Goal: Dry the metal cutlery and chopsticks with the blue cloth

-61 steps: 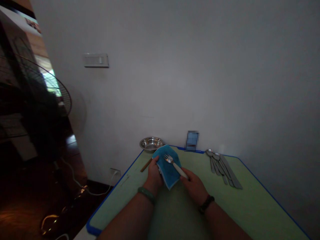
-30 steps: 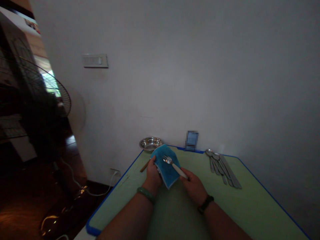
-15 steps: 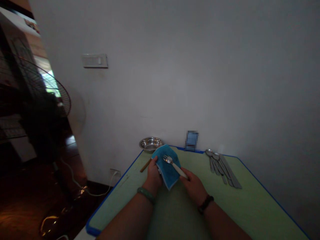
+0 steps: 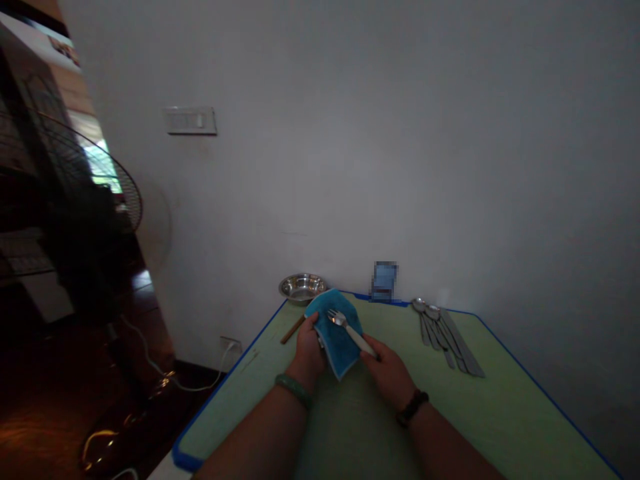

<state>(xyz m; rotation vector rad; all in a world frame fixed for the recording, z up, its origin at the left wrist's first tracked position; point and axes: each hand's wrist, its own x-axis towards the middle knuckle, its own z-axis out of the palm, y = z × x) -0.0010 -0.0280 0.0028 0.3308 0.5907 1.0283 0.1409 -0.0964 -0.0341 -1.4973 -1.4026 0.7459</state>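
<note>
My left hand [image 4: 309, 348] grips a folded teal towel [image 4: 339, 339] at its left edge. My right hand [image 4: 387, 373] holds the white handle of a metal fork [image 4: 350, 332], whose tines lie on the towel. The two hands are close together, with the towel between them. Both rest over a pale green table top [image 4: 350, 427]. A thin wooden stick [image 4: 293, 329] lies just beyond my left hand. Further right, several spoons and table knives [image 4: 444, 337] lie side by side.
A steel bowl [image 4: 302, 287] stands at the far corner of the table, and a blurred blue object [image 4: 385, 281] stands by the far edge. The table has blue edging against a wall. Off the left edge are a dark floor, a cable and a standing fan [image 4: 85, 173].
The towel has shifted slightly under the fork, and its lower corner sits a little further right. My hands stay almost in place.
</note>
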